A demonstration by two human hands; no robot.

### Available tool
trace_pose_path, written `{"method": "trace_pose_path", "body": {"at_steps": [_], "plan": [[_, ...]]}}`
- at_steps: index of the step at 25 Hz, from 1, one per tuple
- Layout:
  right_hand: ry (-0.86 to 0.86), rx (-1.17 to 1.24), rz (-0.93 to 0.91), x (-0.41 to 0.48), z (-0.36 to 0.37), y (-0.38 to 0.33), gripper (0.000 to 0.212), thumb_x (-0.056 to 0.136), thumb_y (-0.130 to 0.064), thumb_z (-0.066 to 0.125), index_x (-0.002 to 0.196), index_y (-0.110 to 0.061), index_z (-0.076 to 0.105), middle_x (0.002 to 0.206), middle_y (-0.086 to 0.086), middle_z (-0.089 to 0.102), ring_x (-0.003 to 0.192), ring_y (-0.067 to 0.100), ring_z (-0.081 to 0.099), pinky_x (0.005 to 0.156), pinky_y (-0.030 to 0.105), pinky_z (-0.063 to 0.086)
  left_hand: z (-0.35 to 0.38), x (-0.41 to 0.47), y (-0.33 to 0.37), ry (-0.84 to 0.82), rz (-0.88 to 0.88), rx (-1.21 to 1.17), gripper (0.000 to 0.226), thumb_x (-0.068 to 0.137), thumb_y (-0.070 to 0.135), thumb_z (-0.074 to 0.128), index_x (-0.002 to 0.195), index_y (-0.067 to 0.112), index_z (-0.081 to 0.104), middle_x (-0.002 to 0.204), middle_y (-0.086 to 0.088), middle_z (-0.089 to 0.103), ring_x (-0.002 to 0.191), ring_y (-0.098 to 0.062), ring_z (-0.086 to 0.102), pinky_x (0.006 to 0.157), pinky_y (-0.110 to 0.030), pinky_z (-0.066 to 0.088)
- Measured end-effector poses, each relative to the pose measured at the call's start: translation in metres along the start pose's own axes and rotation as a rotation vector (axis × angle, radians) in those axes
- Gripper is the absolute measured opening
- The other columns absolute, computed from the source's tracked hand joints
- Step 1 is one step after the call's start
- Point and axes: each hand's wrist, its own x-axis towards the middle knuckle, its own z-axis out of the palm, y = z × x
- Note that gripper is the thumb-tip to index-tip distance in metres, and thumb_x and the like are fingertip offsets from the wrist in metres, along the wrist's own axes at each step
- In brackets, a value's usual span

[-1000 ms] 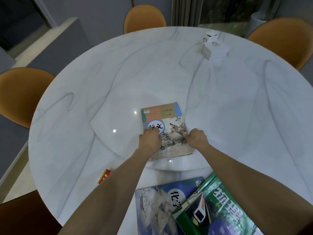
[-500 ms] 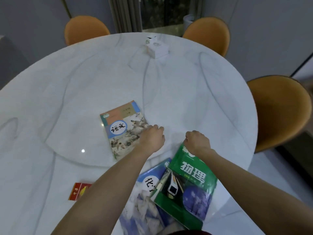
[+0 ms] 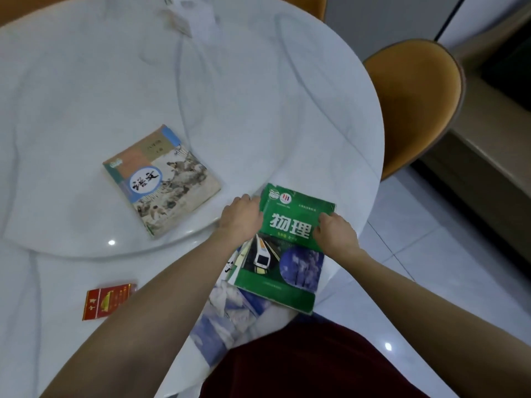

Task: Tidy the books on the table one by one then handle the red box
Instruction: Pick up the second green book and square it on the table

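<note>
I see the blue-and-white paperback book (image 3: 227,317) mostly hidden under the green physics textbook (image 3: 284,248) and my left forearm. The small white box (image 3: 186,12) at the far edge is blurred.

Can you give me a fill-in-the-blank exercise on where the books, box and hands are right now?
1. Both hands grip the ____ book at its sides.
2. That book lies partly on top of a ____ book.
3. The red box lies to the ____ of the left forearm.
4. The book with the painted cover is touched by ____ hand.

Missing words: green; blue; left; neither
</note>
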Motion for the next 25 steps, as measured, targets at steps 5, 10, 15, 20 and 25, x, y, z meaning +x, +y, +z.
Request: {"method": "trace_pose_path", "body": {"at_steps": [5,10,15,20,25], "plan": [[-0.002,0.228,0.189,-0.025,0.03,0.012,0.03,0.096,-0.022,0.044,0.112,0.003,0.053,0.113,0.021,0.055,0.093,0.036,0.057,0.075,0.035,0.043,0.021,-0.01,-0.006,-0.028,-0.078,-0.058,0.036,0.097,0.031,0.042,0.12,0.005,0.05,0.12,-0.016,0.057,0.107,-0.032,0.057,0.081,-0.042,0.049],[-0.017,0.34,0.313,-0.04,0.057,0.013,0.032,0.096,-0.025,0.048,0.11,0.003,0.054,0.112,0.023,0.057,0.086,0.033,0.053,0.069,0.032,0.038,0.036,-0.017,0.0,-0.082,-0.218,-0.283,0.047,0.093,0.038,0.052,0.124,0.004,0.05,0.123,-0.018,0.055,0.11,-0.034,0.056,0.084,-0.04,0.048],[0.006,0.472,0.359,-0.045,0.067,0.013,0.027,0.093,-0.016,0.054,0.115,-0.001,0.052,0.112,0.023,0.059,0.099,0.038,0.058,0.08,0.04,0.048,0.033,-0.017,-0.009,-0.213,-0.276,-0.79,0.041,0.086,0.023,0.066,0.123,0.008,0.054,0.121,-0.012,0.064,0.099,-0.024,0.061,0.084,-0.029,0.047],[0.01,0.584,0.363,-0.049,0.068,0.017,0.03,0.093,-0.014,0.055,0.121,-0.004,0.052,0.112,0.023,0.062,0.1,0.039,0.059,0.085,0.045,0.053,0.036,-0.038,-0.012,-0.23,-0.186,-1.0,0.056,0.095,0.01,0.053,0.144,0.03,0.032,0.138,0.002,0.051,0.122,-0.02,0.054,0.105,-0.041,0.043],[-0.032,0.895,0.427,-0.057,0.058,0.02,0.037,0.098,-0.017,0.047,0.134,-0.01,0.048,0.114,0.018,0.063,0.101,0.033,0.061,0.09,0.043,0.053,0.019,-0.054,-0.009,-0.162,-0.205,-1.217,0.061,0.095,-0.001,0.05,0.145,0.031,0.034,0.13,0.004,0.055,0.108,-0.011,0.059,0.108,-0.033,0.033]]}}
